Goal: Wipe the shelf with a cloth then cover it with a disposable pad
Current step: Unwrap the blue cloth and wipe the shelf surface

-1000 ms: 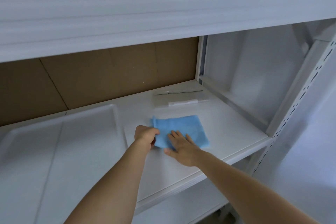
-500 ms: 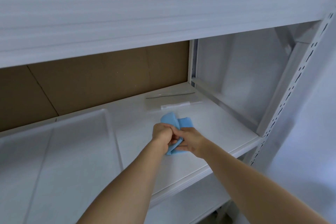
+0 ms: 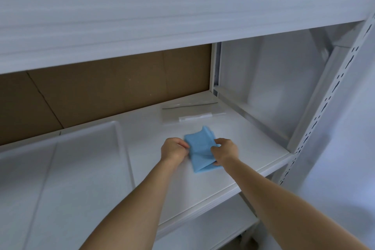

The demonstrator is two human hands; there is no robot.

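Two hands are on the cloth (image 3: 199, 151) right now, out over the white shelf (image 3: 243, 142). Look around them first: a shallow white tray (image 3: 67, 168) sits on the shelf to the left, its raised rim just beside the left forearm. Further back, near the rear right corner, a clear plastic packet (image 3: 190, 111) lies flat with a white strip along its front edge, well apart from the hands. Brown cardboard (image 3: 105, 91) backs the shelf. Overhead, the front edge of the upper shelf (image 3: 162, 18) runs across the whole view, and on the right a white upright post (image 3: 332, 95) with rows of slots stands at the shelf's front corner. A lower shelf (image 3: 205, 229) shows beneath, between the two forearms.

Now the cloth itself: blue, folded over, its lower part resting on the shelf, its upper part lifted and bowed between the hands. The left hand (image 3: 174, 149) pinches the cloth's left edge, fingers curled in. The right hand (image 3: 224, 153) grips the right edge, thumb and fingers closed on the fabric. The cloth sits directly between them, both hands touching it, near the front right part of the shelf, with nothing between it and the packet behind.
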